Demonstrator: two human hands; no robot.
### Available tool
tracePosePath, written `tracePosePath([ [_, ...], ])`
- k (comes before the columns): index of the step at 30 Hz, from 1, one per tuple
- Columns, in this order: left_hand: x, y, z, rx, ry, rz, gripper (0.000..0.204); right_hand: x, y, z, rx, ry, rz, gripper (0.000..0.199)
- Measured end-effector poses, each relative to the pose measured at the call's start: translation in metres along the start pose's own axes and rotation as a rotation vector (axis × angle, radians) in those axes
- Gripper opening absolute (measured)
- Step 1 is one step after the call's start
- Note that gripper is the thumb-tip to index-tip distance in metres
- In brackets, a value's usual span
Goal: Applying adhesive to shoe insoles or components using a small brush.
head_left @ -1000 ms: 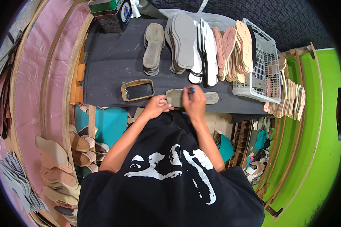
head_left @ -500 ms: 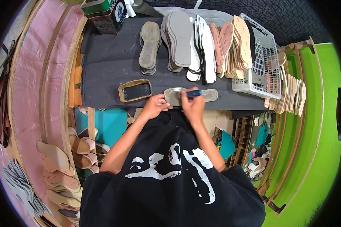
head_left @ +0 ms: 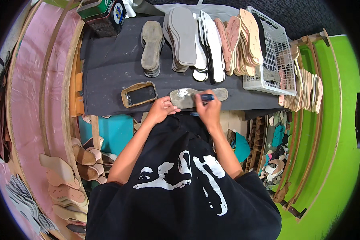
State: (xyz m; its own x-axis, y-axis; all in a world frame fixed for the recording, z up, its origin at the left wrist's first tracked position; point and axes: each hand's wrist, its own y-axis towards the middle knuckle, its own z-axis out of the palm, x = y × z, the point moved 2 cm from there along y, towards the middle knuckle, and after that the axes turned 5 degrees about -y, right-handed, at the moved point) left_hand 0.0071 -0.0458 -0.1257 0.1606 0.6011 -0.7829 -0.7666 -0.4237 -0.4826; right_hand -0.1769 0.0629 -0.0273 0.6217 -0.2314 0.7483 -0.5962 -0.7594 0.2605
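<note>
A grey shoe sole lies crosswise near the table's front edge, its wide end to the left. A wet, shiny patch shows on that wide end. My left hand grips the sole's left edge between thumb and fingers. In my right hand is a tool with a dark blue handle, held over the sole's middle; the tool's working tip is hidden by the fingers. Left of the sole stands a small open rectangular tub with a crusted tan rim and a dark inside.
Across the table's back stand stacks of worn grey soles, smooth grey soles, white insoles and beige insoles. A white plastic basket sits at the right, a green-and-black can at back left. Shelves with shoe parts flank me.
My right hand has shifted slightly right along the sole with the blue-handled tool. More of the shiny patch shows. The whole view has shifted slightly; my left hand stays at the sole's edge.
</note>
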Motion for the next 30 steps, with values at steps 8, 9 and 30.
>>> tracePosePath([
  [8, -0.008, 0.001, 0.002, 0.013, 0.035, 0.001, 0.025, 0.023, -0.016, 0.014, 0.127, -0.175, -0.329, 0.015],
  [9, -0.010, 0.002, 0.002, -0.023, -0.026, -0.058, 0.032, 0.023, -0.017, 0.013, 0.173, -0.174, -0.337, 0.015],
  [30, -0.002, 0.005, -0.002, -0.096, -0.076, -0.070, 0.055, -0.013, -0.025, -0.011, -0.105, 0.002, 0.124, 0.014],
])
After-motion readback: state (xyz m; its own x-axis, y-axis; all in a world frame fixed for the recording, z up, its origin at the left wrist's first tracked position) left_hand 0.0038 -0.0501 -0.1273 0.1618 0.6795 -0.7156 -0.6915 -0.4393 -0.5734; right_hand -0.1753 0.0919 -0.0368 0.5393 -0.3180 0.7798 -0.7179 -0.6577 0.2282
